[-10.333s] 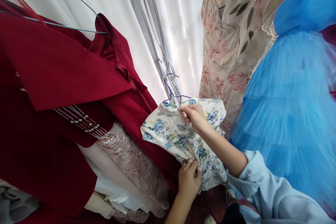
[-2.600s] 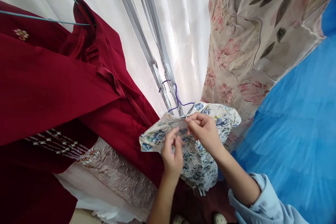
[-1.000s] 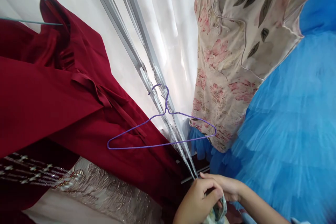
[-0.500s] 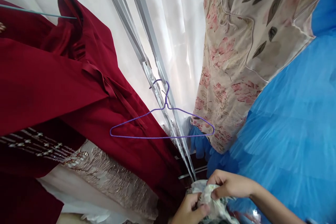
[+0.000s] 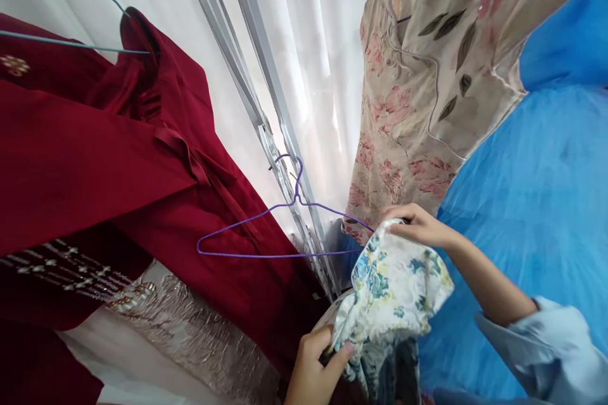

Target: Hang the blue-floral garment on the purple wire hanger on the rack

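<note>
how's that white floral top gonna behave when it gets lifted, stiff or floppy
The white floral top is probably floppy: it bends and creases between the left hand and the right hand. Its fabric looks thin, so it's likely light for its size.

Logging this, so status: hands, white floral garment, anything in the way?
Left hand and right hand both gripping white floral garment. Garment in front of purple hanger, hiding one end; other end bare. Blue dress behind right forearm.
</note>
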Action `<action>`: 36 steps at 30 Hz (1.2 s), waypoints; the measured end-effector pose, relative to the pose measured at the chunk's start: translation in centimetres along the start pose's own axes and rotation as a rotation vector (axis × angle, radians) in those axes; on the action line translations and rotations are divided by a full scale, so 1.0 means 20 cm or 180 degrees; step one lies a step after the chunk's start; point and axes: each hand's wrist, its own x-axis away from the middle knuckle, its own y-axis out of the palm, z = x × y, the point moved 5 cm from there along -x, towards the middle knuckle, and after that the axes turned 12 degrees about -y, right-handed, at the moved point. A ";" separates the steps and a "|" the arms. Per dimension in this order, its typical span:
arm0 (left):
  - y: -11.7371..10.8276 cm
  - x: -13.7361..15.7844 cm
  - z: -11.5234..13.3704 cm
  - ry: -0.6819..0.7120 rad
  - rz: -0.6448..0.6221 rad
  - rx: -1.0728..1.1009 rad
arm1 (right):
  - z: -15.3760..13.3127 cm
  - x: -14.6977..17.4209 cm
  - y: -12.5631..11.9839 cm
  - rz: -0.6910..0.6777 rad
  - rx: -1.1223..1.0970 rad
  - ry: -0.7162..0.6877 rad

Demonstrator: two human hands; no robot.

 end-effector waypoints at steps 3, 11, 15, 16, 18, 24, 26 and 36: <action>-0.08 0.05 0.02 0.0143 0.0283 0.0252 | 0.05 -0.20 0.06 0.0210 -0.0208 -0.0258; -0.49 0.12 0.02 -0.0031 0.0866 -0.0436 | 0.14 -0.27 0.23 0.0467 -0.1071 0.0355; -0.72 0.05 0.08 0.0187 0.0621 -0.1365 | 0.11 -0.22 0.12 0.0232 -0.1038 0.0472; -0.77 0.02 0.09 0.0289 0.0605 -0.1453 | 0.10 -0.23 0.10 0.0160 -0.0956 0.0457; -0.89 -0.04 0.12 0.0509 0.0655 -0.1532 | 0.07 -0.25 0.07 -0.0002 -0.0810 0.0395; -1.22 -0.28 0.26 0.0979 0.1247 -0.1814 | 0.03 -0.29 0.10 -0.0364 -0.0854 0.0357; -1.29 -0.35 0.33 0.1235 0.1470 -0.1921 | 0.03 -0.28 0.11 -0.0355 -0.0891 0.0348; -1.16 -0.53 0.58 0.1204 0.2020 -0.1095 | 0.07 -0.25 0.17 0.0304 -0.1571 0.0709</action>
